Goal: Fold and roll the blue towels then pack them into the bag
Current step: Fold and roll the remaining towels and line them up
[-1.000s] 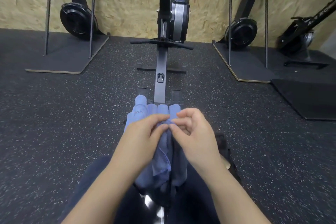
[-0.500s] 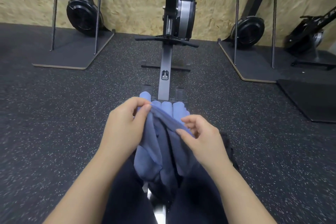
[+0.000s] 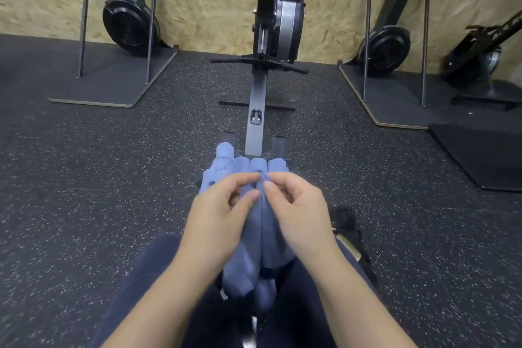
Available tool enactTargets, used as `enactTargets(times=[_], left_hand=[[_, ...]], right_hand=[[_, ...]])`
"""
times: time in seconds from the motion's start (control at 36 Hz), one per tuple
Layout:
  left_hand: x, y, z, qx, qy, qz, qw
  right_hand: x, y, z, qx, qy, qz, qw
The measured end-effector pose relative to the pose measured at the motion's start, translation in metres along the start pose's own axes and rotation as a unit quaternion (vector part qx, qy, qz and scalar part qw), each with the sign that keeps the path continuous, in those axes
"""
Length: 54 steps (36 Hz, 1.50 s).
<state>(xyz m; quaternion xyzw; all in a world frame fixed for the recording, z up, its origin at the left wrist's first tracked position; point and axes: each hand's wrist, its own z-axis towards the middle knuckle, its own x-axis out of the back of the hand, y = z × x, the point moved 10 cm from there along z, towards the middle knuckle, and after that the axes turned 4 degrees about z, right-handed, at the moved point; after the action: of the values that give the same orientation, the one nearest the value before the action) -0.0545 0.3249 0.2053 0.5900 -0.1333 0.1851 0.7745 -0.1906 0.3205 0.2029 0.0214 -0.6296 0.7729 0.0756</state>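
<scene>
A blue towel (image 3: 254, 257) hangs folded lengthwise between my knees. My left hand (image 3: 220, 215) and my right hand (image 3: 296, 212) pinch its top edge side by side, fingertips almost touching. Several rolled blue towels (image 3: 248, 167) lie in a row on the rowing machine's rail just beyond my hands. A dark bag (image 3: 347, 229) sits on the floor by my right leg, mostly hidden behind my right forearm.
The rowing machine (image 3: 271, 37) stretches straight ahead along its rail. Black flywheel machines on flat boards stand at the left (image 3: 127, 22) and right (image 3: 387, 48) against the wooden wall. A black mat (image 3: 485, 152) lies to the right on the speckled rubber floor.
My hands had spread the towel's top edge apart half a second ago; now they have come back together, closing the towel into a narrow fold.
</scene>
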Motion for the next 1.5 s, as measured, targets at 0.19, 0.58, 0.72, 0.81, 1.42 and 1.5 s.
enactTargets(times=[0.19, 0.58, 0.72, 0.81, 1.42, 1.5], left_hand=[[-0.007, -0.016, 0.0, 0.06, -0.005, -0.096, 0.994], [-0.016, 0.008, -0.003, 0.018, -0.052, -0.078, 0.995], [-0.007, 0.006, 0.001, 0.016, -0.012, -0.041, 0.999], [-0.003, 0.009, 0.002, -0.011, 0.008, -0.002, 1.0], [0.002, 0.031, -0.008, -0.161, 0.034, -0.006, 0.986], [0.005, 0.033, -0.009, -0.189, 0.046, 0.013, 0.981]], right_hand=[[-0.005, 0.012, -0.005, -0.047, -0.042, -0.006, 0.998], [0.004, 0.004, -0.005, -0.039, -0.004, 0.136, 0.99], [-0.001, -0.003, -0.007, -0.037, -0.032, 0.167, 0.985], [-0.003, -0.006, -0.009, -0.031, -0.047, 0.152, 0.987], [0.009, -0.005, -0.013, -0.025, 0.007, 0.044, 0.999], [0.004, -0.006, -0.013, -0.025, -0.025, 0.046, 0.998]])
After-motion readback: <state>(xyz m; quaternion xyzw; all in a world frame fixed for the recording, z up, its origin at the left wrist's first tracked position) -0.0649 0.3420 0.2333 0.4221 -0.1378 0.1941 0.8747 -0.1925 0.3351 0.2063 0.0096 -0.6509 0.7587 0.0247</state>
